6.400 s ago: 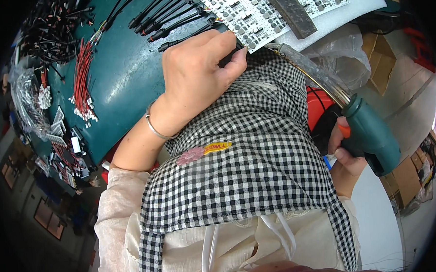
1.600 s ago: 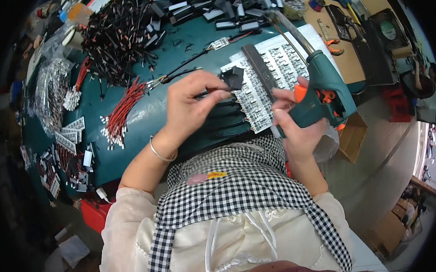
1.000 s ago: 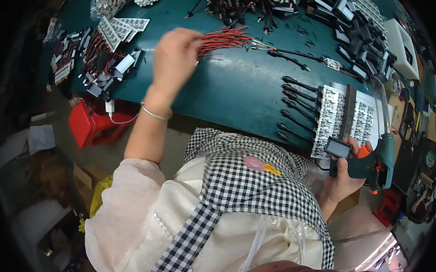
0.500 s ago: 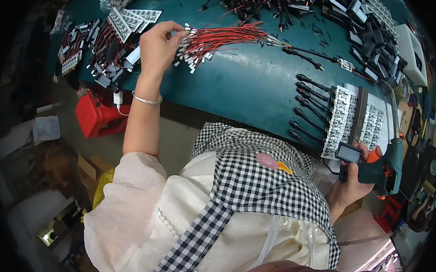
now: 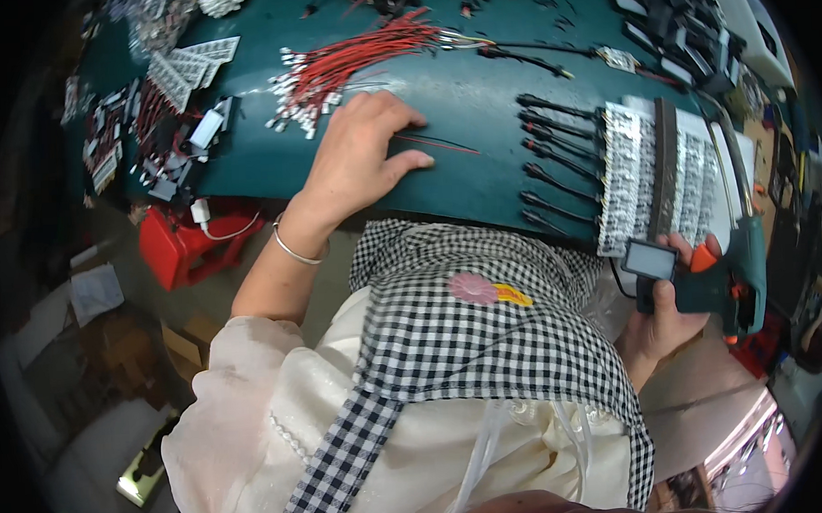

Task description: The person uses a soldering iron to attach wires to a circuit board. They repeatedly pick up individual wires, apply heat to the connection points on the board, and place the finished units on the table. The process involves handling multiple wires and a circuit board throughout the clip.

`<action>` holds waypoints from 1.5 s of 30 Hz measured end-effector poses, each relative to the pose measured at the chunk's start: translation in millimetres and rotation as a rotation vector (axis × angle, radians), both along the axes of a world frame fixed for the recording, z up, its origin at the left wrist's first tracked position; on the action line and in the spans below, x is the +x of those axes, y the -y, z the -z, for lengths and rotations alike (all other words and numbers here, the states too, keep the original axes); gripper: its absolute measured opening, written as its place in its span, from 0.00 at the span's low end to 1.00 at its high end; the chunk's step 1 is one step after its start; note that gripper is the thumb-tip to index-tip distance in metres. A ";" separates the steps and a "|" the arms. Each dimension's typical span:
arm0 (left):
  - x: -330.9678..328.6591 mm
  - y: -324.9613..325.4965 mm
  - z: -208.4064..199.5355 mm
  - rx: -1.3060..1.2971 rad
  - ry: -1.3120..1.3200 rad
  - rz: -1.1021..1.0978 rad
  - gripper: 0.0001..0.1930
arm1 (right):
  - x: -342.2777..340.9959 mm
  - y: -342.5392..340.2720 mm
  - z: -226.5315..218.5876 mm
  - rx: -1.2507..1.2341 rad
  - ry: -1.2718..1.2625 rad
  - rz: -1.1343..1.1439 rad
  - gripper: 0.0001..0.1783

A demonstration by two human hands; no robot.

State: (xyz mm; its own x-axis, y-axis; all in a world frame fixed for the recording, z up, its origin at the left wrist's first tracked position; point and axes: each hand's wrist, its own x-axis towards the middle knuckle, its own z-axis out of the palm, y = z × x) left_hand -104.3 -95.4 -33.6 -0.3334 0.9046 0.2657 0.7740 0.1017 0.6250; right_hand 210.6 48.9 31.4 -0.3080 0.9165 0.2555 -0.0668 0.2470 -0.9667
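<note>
My left hand (image 5: 363,156) lies on the dark green table (image 5: 478,116) with its fingers pinched on a thin red wire (image 5: 443,145) that trails to the right. A bundle of red wires (image 5: 347,62) with white ends lies just beyond the hand. My right hand (image 5: 668,314) grips a green power screwdriver (image 5: 706,280) with an orange trigger, held at the table's near right edge. Beside it lies a strip of small white connectors (image 5: 623,178) with several black cables plugged in, crossed by a dark bar (image 5: 669,181).
Piles of small white and black parts (image 5: 162,111) cover the table's left end. Black components (image 5: 685,20) crowd the far right. A red box (image 5: 181,244) sits on the floor below the table edge. My checked apron (image 5: 470,346) fills the lower middle.
My left hand has come back from the far left parts pile toward the middle of the table, drawing a red wire with it. My right hand keeps hold of the screwdriver.
</note>
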 end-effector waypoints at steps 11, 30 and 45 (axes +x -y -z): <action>50.4 -38.7 -35.8 -0.083 0.514 0.118 0.03 | 5.9 2.8 5.2 -0.118 -0.208 -0.102 0.45; 107.2 -86.7 -66.8 -0.141 0.865 0.485 0.01 | 7.9 4.2 14.8 -0.139 -0.282 -0.061 0.41; 109.0 -86.6 -65.4 -0.108 0.924 0.455 0.01 | 5.2 4.6 16.8 -0.161 -0.279 -0.058 0.40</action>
State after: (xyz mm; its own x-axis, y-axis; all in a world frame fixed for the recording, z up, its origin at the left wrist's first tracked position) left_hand 4.7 -8.8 31.8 0.0133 0.9999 -0.0097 -0.0238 0.0101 0.9997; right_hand 215.7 44.3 14.7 -0.2998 0.9348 0.1906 -0.3437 0.0805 -0.9356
